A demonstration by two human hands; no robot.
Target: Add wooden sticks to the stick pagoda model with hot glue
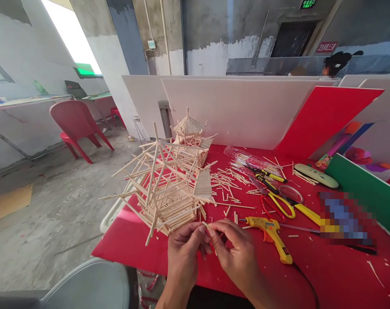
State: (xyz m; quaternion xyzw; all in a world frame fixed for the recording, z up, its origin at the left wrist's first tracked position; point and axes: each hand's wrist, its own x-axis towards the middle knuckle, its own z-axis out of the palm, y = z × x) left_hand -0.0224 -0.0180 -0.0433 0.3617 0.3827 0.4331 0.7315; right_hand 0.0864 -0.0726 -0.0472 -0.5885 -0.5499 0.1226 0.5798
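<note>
Close to the front edge of the red table, my left hand [185, 246] and my right hand [235, 245] meet with their fingertips almost touching. Between thumbs and index fingers they pinch a short, thin wooden stick [204, 224], mostly hidden by the fingers. Just beyond my left hand stands a stick-built pavilion model [170, 206] with an open roof frame and a patterned stick floor. Behind it rises a finished-looking pavilion [188, 126] with a covered pointed roof. A yellow glue gun [269, 229] lies right of my right hand.
Loose sticks [225, 180] are scattered over the red tabletop [310, 274]. Pliers [268, 178], yellow-handled scissors [283, 204] and a yellow utility knife [307, 213] lie to the right. White boards [240, 111] stand along the back. A grey stool [88, 285] is at the lower left.
</note>
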